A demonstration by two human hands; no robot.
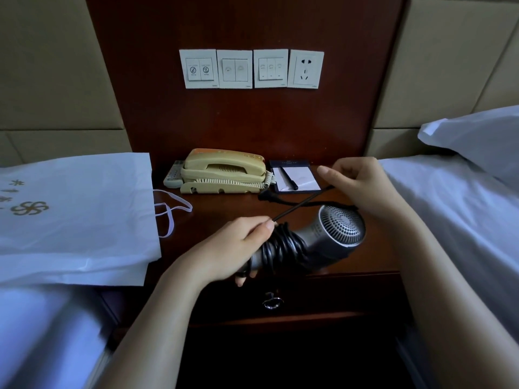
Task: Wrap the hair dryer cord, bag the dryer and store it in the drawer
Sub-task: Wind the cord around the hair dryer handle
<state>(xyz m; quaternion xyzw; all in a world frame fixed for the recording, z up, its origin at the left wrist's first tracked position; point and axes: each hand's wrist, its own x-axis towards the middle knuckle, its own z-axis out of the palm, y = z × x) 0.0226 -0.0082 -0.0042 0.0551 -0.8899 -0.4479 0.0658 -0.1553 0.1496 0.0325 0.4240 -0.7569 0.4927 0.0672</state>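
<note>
A silver hair dryer (pixel 334 228) hangs over the nightstand, its grille facing me. Its black cord (pixel 283 245) is coiled several times around the handle. My left hand (pixel 233 245) grips that handle and pinches the cord at the coils. From there a taut stretch of cord (pixel 303 203) runs up and right to my right hand (pixel 362 183), which holds it in its fingers. The black plug (pixel 265 195) lies on the nightstand top behind the dryer. A white bag (pixel 73 214) with a gold logo and white handles lies flat on the left bed. The drawer (pixel 323 296) below is closed, with a metal ring pull (pixel 271 302).
On the dark wooden nightstand (pixel 213 209) stand a beige telephone (pixel 224 171) and a notepad with a pen (pixel 295 176). Wall switches and a socket (pixel 306 69) sit above. White beds flank the nightstand; a pillow (pixel 477 136) lies on the right one.
</note>
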